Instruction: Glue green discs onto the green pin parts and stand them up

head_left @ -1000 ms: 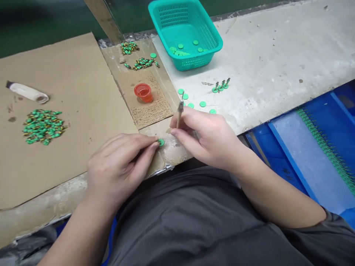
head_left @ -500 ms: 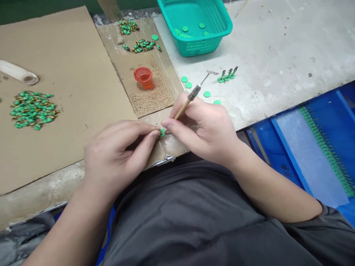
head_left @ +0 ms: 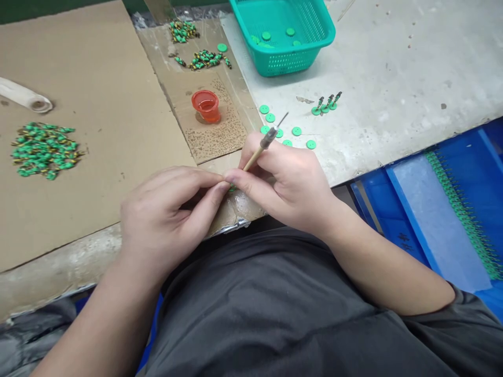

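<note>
My left hand (head_left: 173,209) pinches a small green disc (head_left: 232,187) at the table's front edge; the fingertips mostly cover it. My right hand (head_left: 291,183) holds a thin wooden stick tool (head_left: 253,158) with a grey collar and a metal needle pointing up and away. The fingertips of both hands meet over the disc. Just beyond my right hand lie several loose green discs (head_left: 296,131) with small holes. Behind them, three small figures (head_left: 325,106) stand upright on green bases.
A red cup (head_left: 207,107) of liquid stands on speckled cardboard. Green and gold figures are piled (head_left: 47,151) on the left cardboard, near a white roll (head_left: 25,96). A teal basket (head_left: 288,63) holds green discs. Blue trays (head_left: 412,209) sit low at the right.
My right fingertips have moved left onto the green disc and now hide more of it. The stick tool's needle has shifted left and down. The view has shifted slightly.
</note>
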Motion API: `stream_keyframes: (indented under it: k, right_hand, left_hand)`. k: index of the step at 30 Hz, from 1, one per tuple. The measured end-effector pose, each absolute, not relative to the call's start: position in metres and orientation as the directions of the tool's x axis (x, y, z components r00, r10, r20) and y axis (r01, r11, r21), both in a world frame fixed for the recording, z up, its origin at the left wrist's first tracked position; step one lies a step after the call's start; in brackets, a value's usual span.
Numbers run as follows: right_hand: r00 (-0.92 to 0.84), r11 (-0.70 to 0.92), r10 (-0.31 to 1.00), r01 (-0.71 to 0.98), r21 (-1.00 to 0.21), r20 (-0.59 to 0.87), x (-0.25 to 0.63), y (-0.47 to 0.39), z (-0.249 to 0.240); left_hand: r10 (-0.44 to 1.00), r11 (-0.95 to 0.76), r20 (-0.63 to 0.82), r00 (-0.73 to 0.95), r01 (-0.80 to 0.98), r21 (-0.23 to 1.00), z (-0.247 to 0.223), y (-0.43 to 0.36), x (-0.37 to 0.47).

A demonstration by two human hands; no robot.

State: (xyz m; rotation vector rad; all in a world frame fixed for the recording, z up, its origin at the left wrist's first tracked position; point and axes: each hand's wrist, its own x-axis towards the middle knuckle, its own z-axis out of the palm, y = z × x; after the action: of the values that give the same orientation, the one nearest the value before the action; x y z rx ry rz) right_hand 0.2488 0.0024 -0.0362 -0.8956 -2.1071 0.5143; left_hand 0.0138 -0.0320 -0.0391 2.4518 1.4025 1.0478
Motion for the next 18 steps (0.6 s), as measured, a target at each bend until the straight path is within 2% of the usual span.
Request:
stream_keyframes:
  k: [10, 18]
  right_hand:
    - [-0.471, 0.708, 0.696, 0.328, -0.625, 0.542, 0.241, 0.001, -0.026]
    - [-0.466, 0.709, 0.701, 0.371, -0.6, 0.54, 0.243, 0.001, -0.031]
  left_hand:
    - [0.783, -0.574, 0.524, 0.336, 0.716, 0.398, -0.04, -0.033, 0.011]
    - [0.805, -0.548, 0.504, 0.314, 0.719, 0.427, -0.039, -0.033, 0.014]
